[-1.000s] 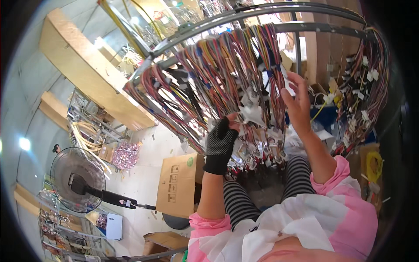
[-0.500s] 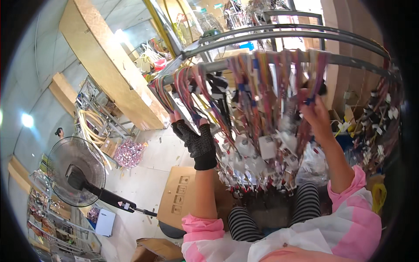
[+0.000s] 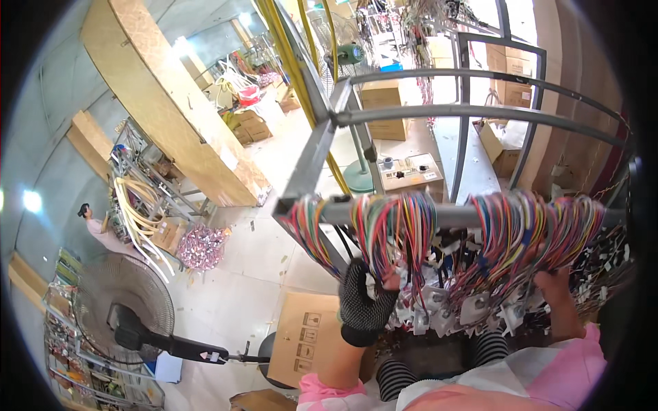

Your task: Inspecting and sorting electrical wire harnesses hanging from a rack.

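Note:
Bundles of multicoloured wires hang folded over a grey metal bar in front of me. White plastic connectors dangle at their lower ends. My left hand, in a black dotted fingerless glove, is closed on a wire bundle below the bar's left part. Farther right, my bare right hand grips another wire bundle under the bar; the wires hide some of its fingers.
The grey metal rack has upper rails beyond the bar. At left stand a black fan and a cardboard box. Farther off are a wooden partition, a coiled wire heap and a person.
The view has shifted, so the bar and wires sit lower in the picture. Both hands remain at the wires, the left farther right and the right lower beneath the bar.

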`<move>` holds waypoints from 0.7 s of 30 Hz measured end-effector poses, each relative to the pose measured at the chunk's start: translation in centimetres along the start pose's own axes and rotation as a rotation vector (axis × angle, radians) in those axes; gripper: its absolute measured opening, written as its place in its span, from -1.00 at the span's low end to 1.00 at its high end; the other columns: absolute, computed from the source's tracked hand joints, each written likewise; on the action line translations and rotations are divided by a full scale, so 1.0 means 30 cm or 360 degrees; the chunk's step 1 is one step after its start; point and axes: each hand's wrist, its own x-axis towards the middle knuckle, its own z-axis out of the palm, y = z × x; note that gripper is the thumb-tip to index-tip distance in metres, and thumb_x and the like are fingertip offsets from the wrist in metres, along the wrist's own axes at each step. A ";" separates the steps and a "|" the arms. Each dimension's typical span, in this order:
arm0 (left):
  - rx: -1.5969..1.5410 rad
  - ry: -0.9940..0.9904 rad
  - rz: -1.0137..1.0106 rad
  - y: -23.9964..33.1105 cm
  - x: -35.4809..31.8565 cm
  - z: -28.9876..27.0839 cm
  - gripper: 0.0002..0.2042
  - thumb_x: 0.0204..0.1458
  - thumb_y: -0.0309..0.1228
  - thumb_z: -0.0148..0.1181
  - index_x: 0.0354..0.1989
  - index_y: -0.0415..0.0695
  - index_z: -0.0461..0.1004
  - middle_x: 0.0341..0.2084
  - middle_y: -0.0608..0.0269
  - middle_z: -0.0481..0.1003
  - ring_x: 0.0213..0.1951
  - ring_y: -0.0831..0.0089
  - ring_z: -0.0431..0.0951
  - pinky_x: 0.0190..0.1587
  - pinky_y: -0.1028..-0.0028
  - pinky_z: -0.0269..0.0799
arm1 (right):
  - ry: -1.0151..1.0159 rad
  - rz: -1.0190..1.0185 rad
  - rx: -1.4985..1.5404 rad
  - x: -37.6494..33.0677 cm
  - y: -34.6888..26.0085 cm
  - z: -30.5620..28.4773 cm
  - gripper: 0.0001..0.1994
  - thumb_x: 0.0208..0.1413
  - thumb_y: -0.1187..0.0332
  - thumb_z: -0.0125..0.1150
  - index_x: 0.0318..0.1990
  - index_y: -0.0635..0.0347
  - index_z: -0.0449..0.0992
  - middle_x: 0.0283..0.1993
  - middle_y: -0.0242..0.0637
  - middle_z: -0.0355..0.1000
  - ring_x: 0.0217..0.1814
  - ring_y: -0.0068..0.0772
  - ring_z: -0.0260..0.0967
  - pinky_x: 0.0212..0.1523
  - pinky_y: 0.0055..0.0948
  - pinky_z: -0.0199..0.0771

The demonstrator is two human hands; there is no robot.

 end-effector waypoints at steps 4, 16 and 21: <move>-0.0663 -0.0403 -0.0467 0.019 0.004 0.002 -0.43 -0.17 -0.30 0.35 0.01 -0.26 0.29 -0.24 0.10 0.48 -0.22 0.35 0.49 -0.17 0.42 0.40 | -0.0125 0.0268 -0.0336 0.021 -0.169 0.057 -0.73 -0.05 0.38 0.25 -0.15 0.18 0.47 -0.17 -0.39 0.44 -0.14 -0.53 0.37 -0.18 -0.50 0.36; -0.1198 -0.0776 -0.0731 0.168 0.038 0.008 -0.47 -0.04 -0.35 0.23 0.12 -0.20 0.22 -0.07 0.26 0.40 -0.04 0.49 0.37 0.03 0.48 0.27 | -0.0045 0.0354 -0.0162 -0.010 -0.206 0.082 -0.58 -0.10 0.45 0.23 0.00 0.20 0.39 -0.08 -0.37 0.39 -0.01 -0.45 0.30 0.03 -0.42 0.23; -0.1053 -0.1050 -0.0946 0.214 0.062 -0.007 -0.48 0.02 -0.36 0.13 0.19 -0.11 0.19 -0.10 0.26 0.44 -0.43 0.61 0.34 -0.32 0.56 0.35 | -0.0068 0.0478 0.0270 0.046 -0.194 0.158 -0.56 -0.11 0.53 0.23 0.02 0.22 0.38 -0.05 -0.34 0.42 0.00 -0.48 0.32 0.08 -0.41 0.24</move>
